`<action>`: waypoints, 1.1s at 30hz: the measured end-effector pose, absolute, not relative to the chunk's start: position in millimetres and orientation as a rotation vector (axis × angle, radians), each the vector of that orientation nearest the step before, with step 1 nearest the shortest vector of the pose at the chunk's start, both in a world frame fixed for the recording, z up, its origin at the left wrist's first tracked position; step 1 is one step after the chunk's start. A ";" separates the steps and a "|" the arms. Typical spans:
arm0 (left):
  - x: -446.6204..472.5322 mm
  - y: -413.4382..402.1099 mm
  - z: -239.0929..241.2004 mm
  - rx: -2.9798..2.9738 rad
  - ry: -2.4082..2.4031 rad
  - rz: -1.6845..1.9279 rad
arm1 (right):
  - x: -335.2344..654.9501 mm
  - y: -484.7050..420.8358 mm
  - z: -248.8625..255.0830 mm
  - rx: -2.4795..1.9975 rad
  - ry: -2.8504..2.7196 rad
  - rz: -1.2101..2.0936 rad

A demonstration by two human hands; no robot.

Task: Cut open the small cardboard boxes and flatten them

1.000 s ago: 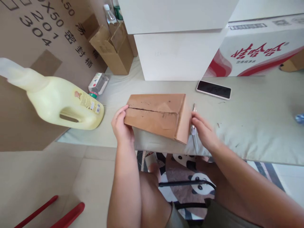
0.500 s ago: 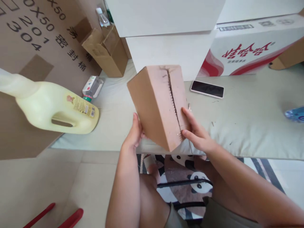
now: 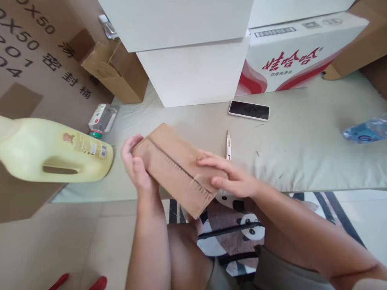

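A brown cardboard box is tilted over the front edge of the cushioned bench, one face with a long ragged seam turned up towards me. My left hand grips its left end, thumb on the near side and fingers around the far corner. At the right end, my right hand holds the box with fingers on the top face; part of that hand is hidden. Just beyond my right hand lies a pale utility knife on the bench.
A phone lies in front of white cartons. Left are a large yellow jug, a small clear bottle and an open cardboard box. A blue-labelled bottle lies right on the pale bench cover.
The box has turned and tipped lower and to the left, its seam now running diagonally. My left hand has moved to its far left end. The utility knife has come into clearer view.
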State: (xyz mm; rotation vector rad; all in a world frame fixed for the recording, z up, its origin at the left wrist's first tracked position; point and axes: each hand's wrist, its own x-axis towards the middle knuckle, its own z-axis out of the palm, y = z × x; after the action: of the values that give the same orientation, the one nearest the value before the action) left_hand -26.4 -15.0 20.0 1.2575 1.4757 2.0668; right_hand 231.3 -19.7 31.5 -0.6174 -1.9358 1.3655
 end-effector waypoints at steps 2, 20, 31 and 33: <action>-26.7 -17.7 26.9 1.341 1.511 2.059 | 231.2 -22.3 31.5 -0.570 -1.978 1.392; -18.6 -16.6 24.6 1.100 1.543 1.961 | 244.3 2.0 15.3 -1.347 -1.668 1.237; -21.5 -15.6 19.2 1.068 1.484 1.970 | 236.1 -39.9 64.4 -0.405 -1.351 1.267; -21.3 -16.1 19.3 1.073 1.483 1.963 | 233.5 -50.1 66.2 -0.347 -1.457 1.186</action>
State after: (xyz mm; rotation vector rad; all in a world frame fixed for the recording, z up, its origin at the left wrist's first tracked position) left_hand -21.3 -16.1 19.3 1.0733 1.4834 1.9627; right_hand 233.5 -50.1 66.2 -0.3472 -1.4571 1.1863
